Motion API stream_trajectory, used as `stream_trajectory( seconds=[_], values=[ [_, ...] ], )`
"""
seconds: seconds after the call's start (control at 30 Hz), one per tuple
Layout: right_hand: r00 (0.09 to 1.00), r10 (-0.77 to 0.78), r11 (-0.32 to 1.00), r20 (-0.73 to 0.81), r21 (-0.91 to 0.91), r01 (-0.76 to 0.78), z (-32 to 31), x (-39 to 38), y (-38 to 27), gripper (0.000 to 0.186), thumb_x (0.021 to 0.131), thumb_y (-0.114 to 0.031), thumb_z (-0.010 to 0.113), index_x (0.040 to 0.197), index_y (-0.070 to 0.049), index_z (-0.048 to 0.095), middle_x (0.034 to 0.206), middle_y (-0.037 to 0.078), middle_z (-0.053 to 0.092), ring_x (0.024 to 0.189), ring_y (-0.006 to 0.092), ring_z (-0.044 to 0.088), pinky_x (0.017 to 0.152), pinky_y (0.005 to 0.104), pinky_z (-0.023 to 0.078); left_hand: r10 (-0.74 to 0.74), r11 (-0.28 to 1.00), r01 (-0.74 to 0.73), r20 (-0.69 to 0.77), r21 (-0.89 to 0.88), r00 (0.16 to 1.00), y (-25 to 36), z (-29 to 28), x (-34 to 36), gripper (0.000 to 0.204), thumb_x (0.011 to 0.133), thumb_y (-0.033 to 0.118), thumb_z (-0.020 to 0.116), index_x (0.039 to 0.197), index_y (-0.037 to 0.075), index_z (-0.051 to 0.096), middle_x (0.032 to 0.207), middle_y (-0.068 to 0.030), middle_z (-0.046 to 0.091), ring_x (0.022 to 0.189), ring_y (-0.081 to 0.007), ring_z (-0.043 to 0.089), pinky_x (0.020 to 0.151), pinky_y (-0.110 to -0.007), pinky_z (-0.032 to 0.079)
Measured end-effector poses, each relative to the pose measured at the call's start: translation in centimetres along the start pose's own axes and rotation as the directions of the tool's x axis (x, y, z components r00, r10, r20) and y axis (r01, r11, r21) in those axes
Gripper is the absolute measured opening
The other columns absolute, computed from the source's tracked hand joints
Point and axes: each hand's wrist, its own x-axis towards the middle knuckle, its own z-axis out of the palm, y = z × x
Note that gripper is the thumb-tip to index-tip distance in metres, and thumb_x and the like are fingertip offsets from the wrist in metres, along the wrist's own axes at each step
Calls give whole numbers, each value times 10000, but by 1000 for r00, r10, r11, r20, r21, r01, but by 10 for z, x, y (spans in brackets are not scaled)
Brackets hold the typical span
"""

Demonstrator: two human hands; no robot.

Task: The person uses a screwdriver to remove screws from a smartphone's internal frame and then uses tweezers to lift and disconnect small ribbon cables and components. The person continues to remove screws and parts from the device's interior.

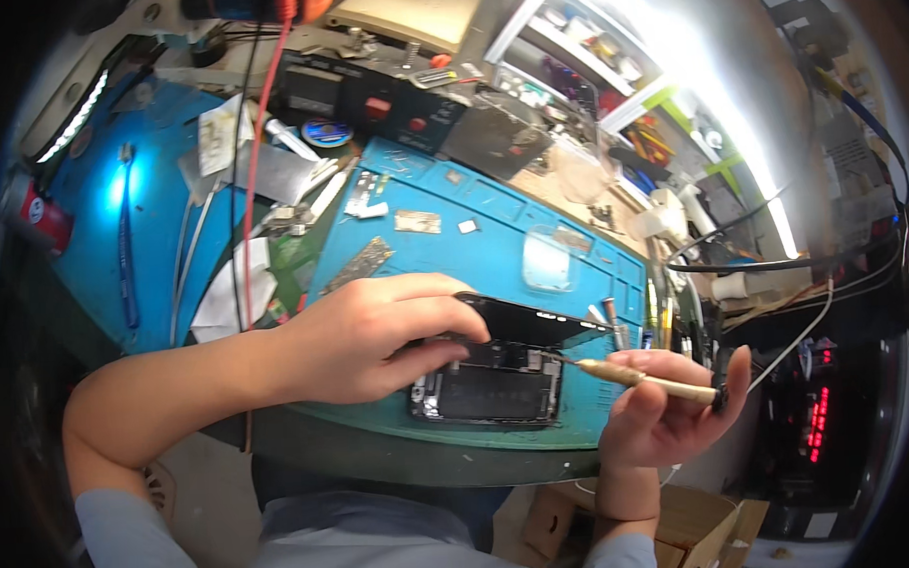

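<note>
An opened smartphone [488, 395] lies on the blue work mat, its dark battery and inner parts showing. Its black screen panel [536, 319] is tilted up along the phone's far side. My left hand [351, 338] curls its fingers round the panel's left end, with the thumb above the phone's inside. Between the fingers of my right hand [659, 417] is a slim screwdriver [608, 371] with a gold-coloured handle. Its thin tip points left, to the upper right part of the phone's inside; whether it touches anything there I cannot tell.
Beyond the phone, a clear plastic tray [549, 261] and several small parts rest on the mat [443, 254]. A red cable [255, 161] hangs down at the left, near a blue brush [126, 235]. At right stands a device with a red lit display [818, 424].
</note>
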Motion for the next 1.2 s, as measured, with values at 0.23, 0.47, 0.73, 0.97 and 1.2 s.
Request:
stream_trajectory(
  seconds=[0.23,0.47,0.73,0.97,1.2],
  values=[
    [982,139,982,128,111,-154,14,-4,1,880,900,51,713,1545,35,115,979,226,718,848,230,719,803,313,580,-7,1000,7,10,2,1000,1,0,1,279,810,57,814,1065,48,700,1130,-155,694,1043,-335,677,858,-390,555],
    [983,88,991,164,81,-102,20,-5,10,814,882,40,752,1495,91,219,958,201,734,844,209,728,848,285,549,13,1000,-13,-8,18,1000,0,1,4,250,801,62,824,1011,41,689,1131,-160,698,1062,-341,677,859,-400,550],
    [981,131,990,145,35,-138,22,-8,9,791,883,-9,773,1474,83,256,933,161,753,854,182,731,1077,340,409,69,997,-69,-19,24,997,-1,1,5,190,836,50,770,966,49,631,941,-101,651,879,-299,657,744,-378,531],
    [984,98,995,148,-39,-93,21,-9,13,785,880,-63,794,1463,72,286,918,112,767,869,156,737,1167,392,317,10,999,-10,1,30,1000,2,0,4,196,805,10,791,945,45,659,936,-104,688,1014,-319,675,804,-394,544],
    [981,79,997,178,-29,-75,20,-7,13,809,881,-58,794,1482,71,268,939,129,763,863,170,741,1118,369,375,57,998,-57,-29,28,998,-1,2,5,171,837,30,760,946,51,630,915,-89,642,855,-289,650,731,-374,521]
  ],
)
